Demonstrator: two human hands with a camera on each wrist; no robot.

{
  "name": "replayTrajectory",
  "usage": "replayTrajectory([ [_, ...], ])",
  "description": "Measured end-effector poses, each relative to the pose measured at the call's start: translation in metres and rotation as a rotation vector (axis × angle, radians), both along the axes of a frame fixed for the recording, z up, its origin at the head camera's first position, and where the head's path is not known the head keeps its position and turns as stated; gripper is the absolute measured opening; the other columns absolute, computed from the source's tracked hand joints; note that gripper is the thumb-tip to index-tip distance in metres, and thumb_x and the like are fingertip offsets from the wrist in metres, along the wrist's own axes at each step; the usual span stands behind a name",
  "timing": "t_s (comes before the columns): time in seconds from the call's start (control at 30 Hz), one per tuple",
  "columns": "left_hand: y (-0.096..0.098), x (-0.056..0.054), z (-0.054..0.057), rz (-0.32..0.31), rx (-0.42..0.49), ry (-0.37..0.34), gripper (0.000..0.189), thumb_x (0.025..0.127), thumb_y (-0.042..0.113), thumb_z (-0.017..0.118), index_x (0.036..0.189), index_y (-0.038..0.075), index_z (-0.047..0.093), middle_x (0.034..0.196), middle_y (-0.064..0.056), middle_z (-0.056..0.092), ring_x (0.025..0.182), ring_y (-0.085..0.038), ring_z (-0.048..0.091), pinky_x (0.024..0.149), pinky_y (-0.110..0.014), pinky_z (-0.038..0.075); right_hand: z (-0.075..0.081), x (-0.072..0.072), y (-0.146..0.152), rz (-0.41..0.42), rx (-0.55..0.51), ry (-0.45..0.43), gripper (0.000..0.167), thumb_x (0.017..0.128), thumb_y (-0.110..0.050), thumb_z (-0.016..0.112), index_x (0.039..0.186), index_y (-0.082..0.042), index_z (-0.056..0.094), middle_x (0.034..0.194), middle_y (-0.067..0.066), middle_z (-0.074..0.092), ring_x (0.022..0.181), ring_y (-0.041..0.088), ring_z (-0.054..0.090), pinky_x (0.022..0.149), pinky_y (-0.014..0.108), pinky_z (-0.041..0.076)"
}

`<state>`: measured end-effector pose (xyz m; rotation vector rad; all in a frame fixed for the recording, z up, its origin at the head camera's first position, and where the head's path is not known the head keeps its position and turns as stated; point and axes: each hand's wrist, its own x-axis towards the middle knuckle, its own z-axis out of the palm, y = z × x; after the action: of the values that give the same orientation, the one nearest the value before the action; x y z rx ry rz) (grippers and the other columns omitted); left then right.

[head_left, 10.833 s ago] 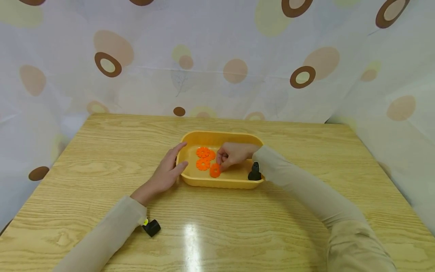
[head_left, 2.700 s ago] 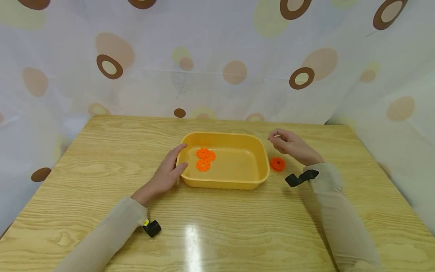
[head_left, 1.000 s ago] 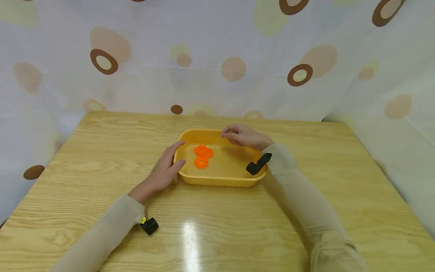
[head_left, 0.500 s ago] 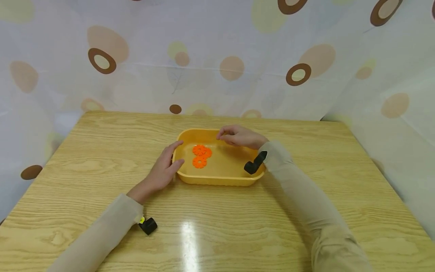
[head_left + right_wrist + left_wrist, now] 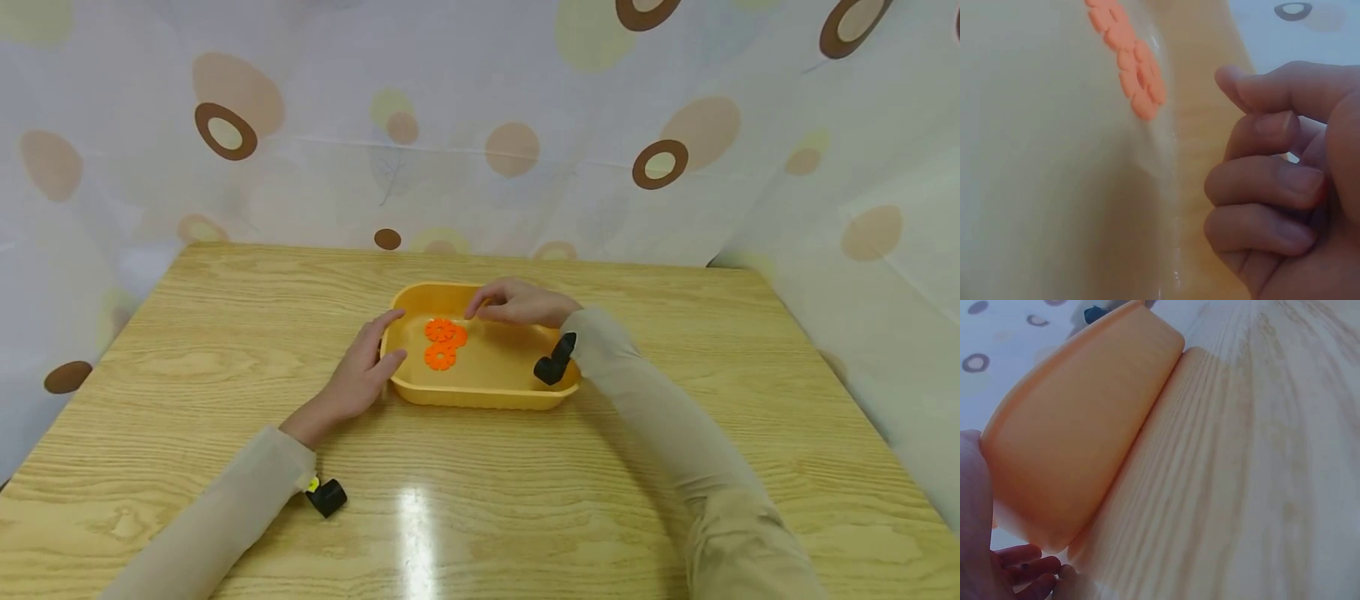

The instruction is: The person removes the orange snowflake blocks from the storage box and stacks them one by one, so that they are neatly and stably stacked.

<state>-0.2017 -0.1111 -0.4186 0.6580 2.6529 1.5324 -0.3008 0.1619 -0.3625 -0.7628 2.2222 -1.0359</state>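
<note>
The yellow plastic tray (image 5: 480, 398) is sitting on the wood-grain desk (image 5: 495, 467), its long sides running crosswise before the person. The left hand (image 5: 356, 375) is grasping the tray's left end: the index finger and thumb are reaching over the rim, while the left wrist view is showing other fingers bending near the outside of the tray's lower edge. The right hand (image 5: 522, 302) is hovering over the back half of the tray and is holding nothing; its index finger is extending toward the tray's left end, and the other fingers are curling loosely toward the palm.

Three notched orange flower discs are lying in the tray's left half. The back disc (image 5: 433, 331) is partly covering the right disc (image 5: 461, 337). The front disc (image 5: 432, 357) is lying nearer the tray's front wall, touching or overlapping the right disc; I cannot tell which.

Beige sleeves (image 5: 667, 417) are coming in from the tray's near side. One black wrist camera (image 5: 550, 370) is showing in front of the tray's right end; another black wrist camera (image 5: 328, 498) is sticking out near-left of the tray, beside a yellow sticker (image 5: 313, 483). A pale, oval-patterned cloth (image 5: 450, 200) is hanging behind the tray.
</note>
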Motion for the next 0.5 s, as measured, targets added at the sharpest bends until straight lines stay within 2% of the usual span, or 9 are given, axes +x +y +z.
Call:
replayTrajectory([
  [0.07,-0.001,0.0,0.0,-0.001,0.003,-0.004,0.055,0.099,0.016,0.046,0.149,0.004,0.027,0.144,-0.025,0.033,0.129,-0.036,0.037,0.108,-0.054,0.032,0.0,-0.001,-0.003,0.014,0.009,0.004,0.026,0.098,-0.013,0.052,0.118,-0.001,0.063,0.121,0.011,0.06,0.099,0.025,0.05,0.085,0.033,0.04],
  [0.17,-0.001,0.0,0.0,0.0,0.004,-0.006,0.055,0.099,0.015,0.046,0.149,0.004,0.027,0.145,-0.025,0.032,0.131,-0.037,0.036,0.109,-0.055,0.03,-0.001,-0.002,-0.007,0.043,0.017,0.012,0.026,0.096,-0.011,0.055,0.119,-0.002,0.064,0.096,0.009,0.06,0.082,0.021,0.049,0.077,0.03,0.04],
  [0.27,-0.002,0.0,0.0,0.001,0.003,-0.005,0.055,0.099,0.014,0.046,0.149,0.004,0.027,0.144,-0.025,0.033,0.129,-0.036,0.037,0.108,-0.054,0.032,-0.002,-0.004,-0.013,0.067,0.019,-0.008,0.028,0.093,-0.009,0.058,0.118,-0.003,0.065,0.074,0.007,0.051,0.067,0.016,0.041,0.068,0.027,0.036],
  [0.5,0.0,0.001,0.002,0.0,-0.012,0.008,0.055,0.098,0.017,0.047,0.149,0.005,0.028,0.142,-0.024,0.036,0.115,-0.033,0.04,0.098,-0.047,0.034,-0.012,-0.005,-0.027,0.184,-0.021,-0.033,0.03,0.087,-0.001,0.061,0.117,0.001,0.066,0.061,-0.002,0.046,0.054,0.011,0.034,0.058,0.021,0.032],
])
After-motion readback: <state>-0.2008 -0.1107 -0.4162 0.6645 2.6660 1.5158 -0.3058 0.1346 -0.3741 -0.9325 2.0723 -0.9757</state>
